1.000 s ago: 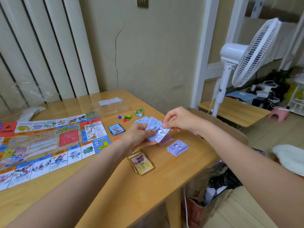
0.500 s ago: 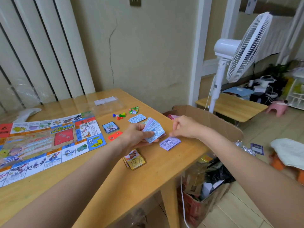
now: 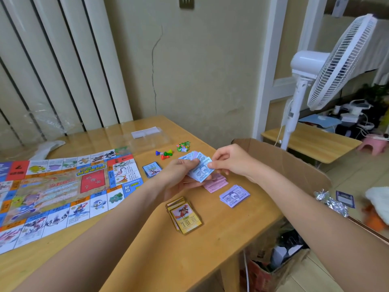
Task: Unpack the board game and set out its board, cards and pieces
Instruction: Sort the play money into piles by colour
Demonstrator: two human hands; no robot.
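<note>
You're holding a fanned bunch of blue play money [image 3: 200, 169] in your left hand [image 3: 179, 175] over the counter [image 3: 147, 256], and your right hand [image 3: 229, 163] is pinching the top bill's right edge. The board [image 3: 63, 192] is lying open on the left. Pink bills [image 3: 216, 183], purple bills [image 3: 234, 196] and yellow cards [image 3: 185, 216] are sitting just near of your hands, pawns [image 3: 165, 154] farther back.

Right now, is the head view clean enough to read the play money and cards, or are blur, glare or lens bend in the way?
Head view: even, soft light; the fanned blue notes in the left hand and the gold-bordered cards look fairly sharp, though small print stays unreadable. Faint glare on the table at the far end. Wide-angle bend curves the blinds and stretches the forearms.
</note>
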